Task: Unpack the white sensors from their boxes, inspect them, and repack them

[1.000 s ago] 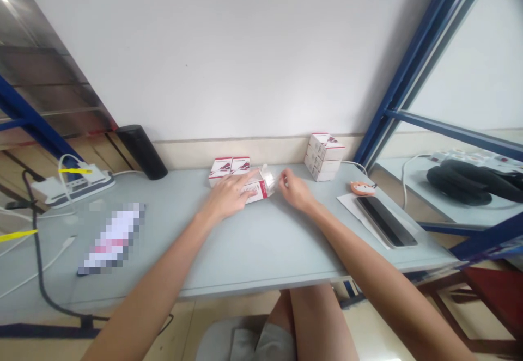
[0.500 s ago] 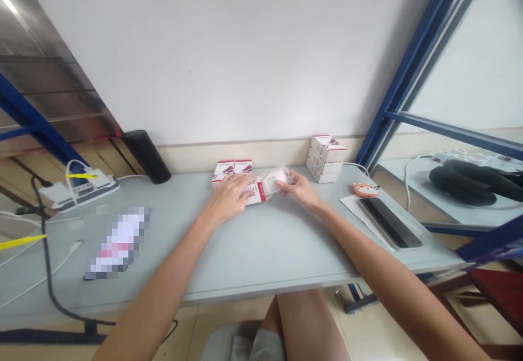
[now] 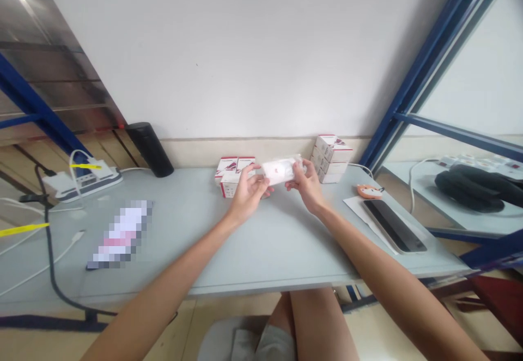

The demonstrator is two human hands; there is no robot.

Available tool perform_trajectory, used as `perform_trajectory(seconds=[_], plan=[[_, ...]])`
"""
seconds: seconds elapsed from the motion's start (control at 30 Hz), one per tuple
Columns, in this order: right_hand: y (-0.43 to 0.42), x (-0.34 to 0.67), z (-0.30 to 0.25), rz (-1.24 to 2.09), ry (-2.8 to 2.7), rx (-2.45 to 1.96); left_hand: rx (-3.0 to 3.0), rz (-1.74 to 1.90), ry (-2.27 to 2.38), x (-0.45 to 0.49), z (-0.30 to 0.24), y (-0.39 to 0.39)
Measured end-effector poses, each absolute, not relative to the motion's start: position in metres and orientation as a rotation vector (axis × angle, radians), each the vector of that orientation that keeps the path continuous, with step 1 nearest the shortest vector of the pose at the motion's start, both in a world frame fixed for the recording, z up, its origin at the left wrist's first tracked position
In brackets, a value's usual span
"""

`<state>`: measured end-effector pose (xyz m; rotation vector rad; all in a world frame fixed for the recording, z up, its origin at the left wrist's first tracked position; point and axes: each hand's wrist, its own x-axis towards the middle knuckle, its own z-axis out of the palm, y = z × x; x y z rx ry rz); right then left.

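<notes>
Both hands grip a white object in clear plastic wrap [image 3: 281,172], held level just above the table. My left hand [image 3: 249,195] pinches its left end between thumb and fingers. On the right end, my right hand [image 3: 308,188] is closed with the thumb on top. What kind of object lies inside the wrap I cannot make out. Behind my left hand, small white-and-red cardboard boxes [image 3: 227,166] sit side by side, with another box [image 3: 229,188] in front, partly hidden by the fingers.
A stack of similar boxes [image 3: 330,159] stands against the wall at right. An orange-and-white mouse-like item [image 3: 370,191] and a phone [image 3: 394,225] on white paper lie nearby. To the left are a black cylinder [image 3: 151,151], a power strip [image 3: 87,187], cables and a blurred-out item [image 3: 120,236].
My left hand has left the red-and-white box and taken the left end of the wrapped object. My right hand has lifted it slightly, and it now lies flat between both hands.
</notes>
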<state>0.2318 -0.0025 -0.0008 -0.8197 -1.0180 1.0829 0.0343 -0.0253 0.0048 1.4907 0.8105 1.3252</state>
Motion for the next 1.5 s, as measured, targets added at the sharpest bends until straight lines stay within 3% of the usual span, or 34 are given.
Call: perform_trajectory(seconds=[0.27, 0.53, 0.93, 1.2, 1.37, 1.5], plan=[[-0.016, 0.23, 0.007, 0.789, -1.386, -0.853, 1.091, 1.247, 0.6, 0.031, 0.009, -0.025], [-0.005, 0.244, 0.01, 0.929, -1.156, -0.83, 0.934, 0.998, 0.582, 0.032, 0.008, -0.026], [0.024, 0.276, -0.007, 0.379, -0.941, -1.098, 0.969, 1.038, 0.631, 0.027, 0.01, -0.026], [0.036, 0.28, -0.042, 0.345, -1.501, -1.459, 0.817, 0.975, 0.456, 0.023, 0.03, -0.033], [0.021, 0.267, -0.025, 0.068, -1.595, -1.342, 0.837, 0.957, 0.511, 0.027, 0.027, -0.032], [-0.003, 0.248, 0.003, 0.26, -1.543, -1.06, 0.846, 0.988, 0.511, 0.027, 0.023, -0.033]])
